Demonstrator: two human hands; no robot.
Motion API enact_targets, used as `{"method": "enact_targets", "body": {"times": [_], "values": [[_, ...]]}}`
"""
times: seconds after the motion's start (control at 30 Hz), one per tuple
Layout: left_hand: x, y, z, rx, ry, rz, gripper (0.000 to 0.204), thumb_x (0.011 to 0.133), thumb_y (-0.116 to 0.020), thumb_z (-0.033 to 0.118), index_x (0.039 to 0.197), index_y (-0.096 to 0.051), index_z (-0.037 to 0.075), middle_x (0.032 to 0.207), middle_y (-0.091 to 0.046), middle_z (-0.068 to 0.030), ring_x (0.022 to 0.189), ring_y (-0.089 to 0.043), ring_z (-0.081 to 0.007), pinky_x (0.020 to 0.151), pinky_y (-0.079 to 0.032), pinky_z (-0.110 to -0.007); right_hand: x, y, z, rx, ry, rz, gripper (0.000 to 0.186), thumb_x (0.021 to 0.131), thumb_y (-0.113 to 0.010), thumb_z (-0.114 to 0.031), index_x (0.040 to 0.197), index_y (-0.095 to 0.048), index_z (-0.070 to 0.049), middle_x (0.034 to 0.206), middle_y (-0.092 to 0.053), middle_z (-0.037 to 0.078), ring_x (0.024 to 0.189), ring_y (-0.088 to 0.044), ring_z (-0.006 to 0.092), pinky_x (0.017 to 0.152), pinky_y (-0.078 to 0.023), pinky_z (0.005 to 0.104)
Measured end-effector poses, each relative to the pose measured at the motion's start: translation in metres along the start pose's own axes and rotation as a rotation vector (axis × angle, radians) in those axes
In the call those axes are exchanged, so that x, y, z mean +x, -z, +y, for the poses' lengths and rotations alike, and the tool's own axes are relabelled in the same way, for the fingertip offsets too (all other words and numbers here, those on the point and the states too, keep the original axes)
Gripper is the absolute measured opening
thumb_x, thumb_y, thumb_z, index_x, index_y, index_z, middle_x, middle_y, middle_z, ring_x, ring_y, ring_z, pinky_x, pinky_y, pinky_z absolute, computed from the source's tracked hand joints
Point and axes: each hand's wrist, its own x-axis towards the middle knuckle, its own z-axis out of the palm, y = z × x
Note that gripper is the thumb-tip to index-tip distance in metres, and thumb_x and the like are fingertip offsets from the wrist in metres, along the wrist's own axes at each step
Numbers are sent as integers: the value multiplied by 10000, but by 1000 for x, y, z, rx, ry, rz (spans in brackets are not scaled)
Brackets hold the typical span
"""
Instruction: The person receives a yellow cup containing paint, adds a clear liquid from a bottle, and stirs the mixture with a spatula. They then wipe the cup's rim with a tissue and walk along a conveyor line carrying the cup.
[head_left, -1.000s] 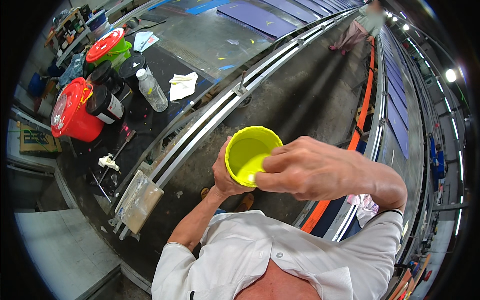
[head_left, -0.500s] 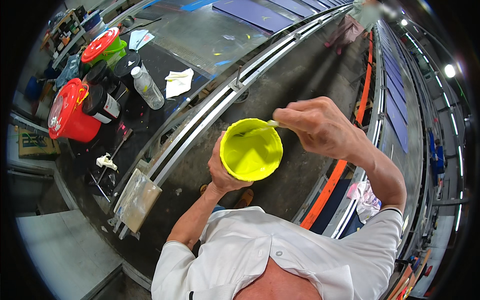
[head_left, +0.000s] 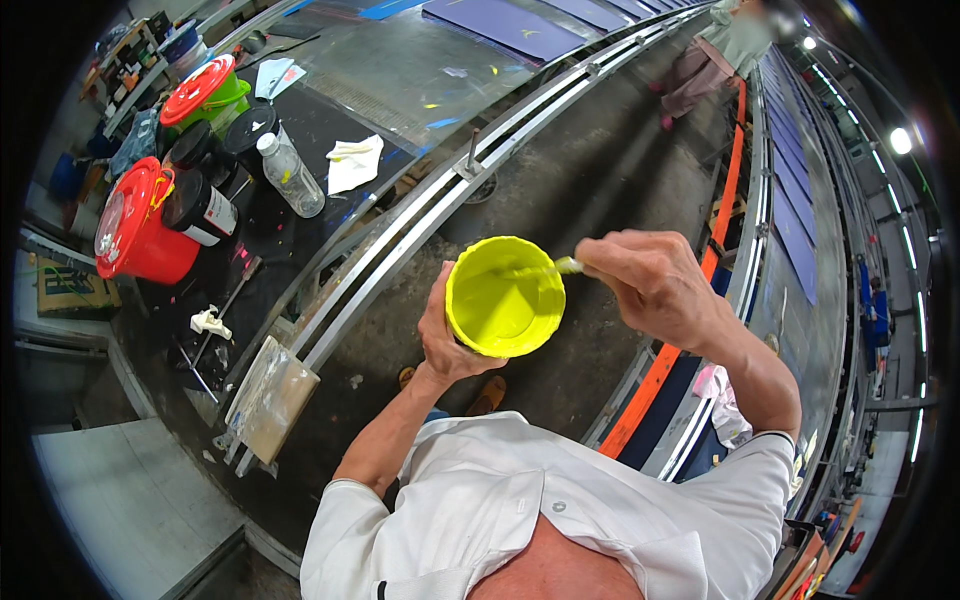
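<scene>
My left hand [head_left: 440, 335] is wrapped round the left side of a round tub [head_left: 459, 322], whose rim and inner wall are coated in bright yellow. Thick yellow paint [head_left: 505, 312] lies inside it. Closed in a pinch, my right hand [head_left: 652, 288] is to the right of the tub. It grips a thin pale stick [head_left: 569, 266] that reaches over the rim. The stick's far end is yellow like the paint, so its shape inside the tub is hard to make out.
At left, a dark table [head_left: 265, 275] bears a red lidded bucket [head_left: 165, 240], black tubs [head_left: 203, 208], a clear bottle [head_left: 292, 180] and a white cloth [head_left: 354, 163]. Metal rails [head_left: 400, 245] and an orange strip [head_left: 655, 385] flank the aisle. Another person [head_left: 700, 70] stands far ahead.
My right hand has shifted right, away from the tub, and the stick with it. The tub stays nearly in place in my left hand. The distant person has come slightly closer.
</scene>
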Motion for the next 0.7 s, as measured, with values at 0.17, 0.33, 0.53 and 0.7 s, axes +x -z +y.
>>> {"method": "enact_targets", "body": {"times": [0.17,0.33,0.53,0.7], "values": [[-2,-4,-7,-50,16,35,1090,577,-909,393,1394,-343,-55,1281,-560,-212,1179,-578,-317,1053,-423,-421,-14,1,-12,597,-549,-222,86,825,-566,46,877,-623,9,645,-587,67,512,-566,168,519,-474,281],[1,-16,-1,-24,26,44,1056,571,-900,366,1378,-363,-52,1250,-580,-208,1177,-576,-336,1078,-393,-437,-12,-15,1,510,-397,55,98,886,-577,10,956,-645,14,709,-624,78,566,-601,138,537,-490,270],[2,-13,1,50,-37,87,1039,580,-889,365,1374,-363,-49,1227,-594,-203,1174,-579,-334,1080,-390,-444,-17,7,5,95,-98,-110,164,844,-556,64,987,-626,22,683,-602,110,560,-596,137,528,-453,297],[1,-17,4,77,-15,63,1037,584,-884,366,1372,-357,-54,1230,-589,-210,1163,-584,-339,1081,-389,-444,-26,-1,-2,706,-646,-225,112,919,-555,-49,945,-650,5,661,-622,44,555,-581,68,553,-480,219]]}}
